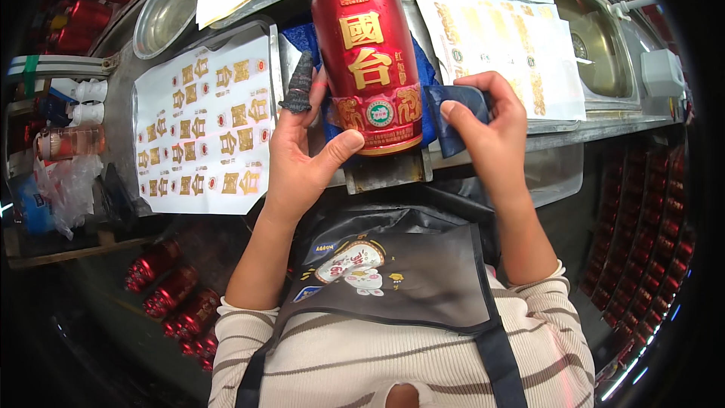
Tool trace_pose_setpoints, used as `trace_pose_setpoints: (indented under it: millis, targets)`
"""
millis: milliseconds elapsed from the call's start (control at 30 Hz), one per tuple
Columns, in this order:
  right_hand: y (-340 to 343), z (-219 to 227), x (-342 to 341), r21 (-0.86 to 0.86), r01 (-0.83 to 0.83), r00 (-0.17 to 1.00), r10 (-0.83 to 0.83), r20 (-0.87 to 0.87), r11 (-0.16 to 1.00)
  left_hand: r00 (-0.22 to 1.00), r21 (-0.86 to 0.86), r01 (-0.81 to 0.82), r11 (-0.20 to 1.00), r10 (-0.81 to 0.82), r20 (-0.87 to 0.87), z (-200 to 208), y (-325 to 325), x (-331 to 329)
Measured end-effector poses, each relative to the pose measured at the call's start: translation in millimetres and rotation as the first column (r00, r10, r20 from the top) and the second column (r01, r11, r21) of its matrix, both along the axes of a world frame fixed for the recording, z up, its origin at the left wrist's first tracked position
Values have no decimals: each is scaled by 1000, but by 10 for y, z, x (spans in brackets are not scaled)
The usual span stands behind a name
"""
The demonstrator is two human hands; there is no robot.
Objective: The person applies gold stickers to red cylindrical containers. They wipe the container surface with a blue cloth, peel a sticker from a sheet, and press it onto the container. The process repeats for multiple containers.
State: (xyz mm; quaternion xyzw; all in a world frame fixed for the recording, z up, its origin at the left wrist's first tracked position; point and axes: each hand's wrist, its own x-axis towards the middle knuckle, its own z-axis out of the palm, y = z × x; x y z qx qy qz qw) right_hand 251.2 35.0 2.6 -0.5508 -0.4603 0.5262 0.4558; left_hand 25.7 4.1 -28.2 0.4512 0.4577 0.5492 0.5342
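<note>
A glossy red bottle (366,38) with gold characters and a band of decals near its base lies on a blue cloth (424,68), its neck pointing away from me. Under its base juts a metal support (387,172). My left hand (302,147) grips the bottle's lower left side, the thumb at the bottom edge; a dark cover wraps one finger (299,89). Pinched in my right hand (491,125) is a dark blue flat scraper-like piece (455,119), close beside the bottle's lower right side. Part of that piece is hidden by my fingers.
Left of the bottle, a sheet of gold decals (204,136) lies on a metal tray; more decal sheets (491,49) lie to the right. Around them are a metal bowl (162,23), a sink (593,45) and a white jug (663,75). Red bottles (642,219) fill racks at the right.
</note>
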Motion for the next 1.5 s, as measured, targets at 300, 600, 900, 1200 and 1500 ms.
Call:
trace_pose_setpoints:
  millis: [300, 600, 900, 1200, 1500]
  targets:
    - [53, -97, 15, -61, 16, 1000, -15, 14, 998, 999, 11, 31, 999, -32, 16, -11, -7, -12]
    - [-152, 39, -110, 212, 97, 980, -131, 153, 972, 887, 23, 41, 999, -26, -461, -49, -9, -70]
    - [-417, 62, -470, 740, -527, 807, -28, 591, 418, 600, 338, 90, 937, 219, -769, -32, 0, -2]
    - [-273, 294, -92, -42, -251, 942, 234, -240, 967, 792, 311, 0, 951, 189, -580, -12, 37, 48]
    - [-336, 195, -106, -244, -824, 557, 654, -513, 511, 544, 557, 124, 821, 413, -730, 243, 46, 78]
